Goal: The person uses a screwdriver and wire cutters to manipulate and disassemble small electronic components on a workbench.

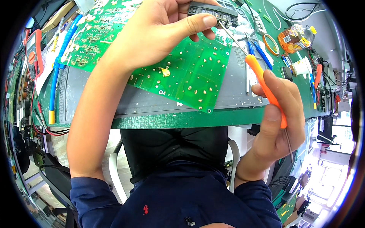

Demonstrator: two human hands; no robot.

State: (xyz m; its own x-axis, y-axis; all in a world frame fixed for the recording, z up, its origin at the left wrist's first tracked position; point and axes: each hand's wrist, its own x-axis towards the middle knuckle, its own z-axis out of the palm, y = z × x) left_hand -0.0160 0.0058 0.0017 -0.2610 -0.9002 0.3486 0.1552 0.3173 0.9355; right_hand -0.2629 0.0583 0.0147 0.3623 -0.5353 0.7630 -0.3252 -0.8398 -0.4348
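My left hand (159, 36) grips a black plastic component with metal terminals (213, 13) at the top of the view, above a large green circuit board (182, 81) lying on a grey mat (146, 104). My right hand (277, 117) is closed around a screwdriver with an orange and yellow handle (268, 89); its thin shaft reaches up to the black component. A second thin metal shaft (289, 142) sticks down from the back of that handle, below my fingers. Blue-handled pliers (260, 53) lie just right of the board.
At the left lie a red multimeter (33, 53) with leads and a blue tool with a yellow end (55, 95). At the right stand a bottle of orange liquid (294, 38) and a white cup (302, 66). The green table edge (159, 122) runs above my lap and chair.
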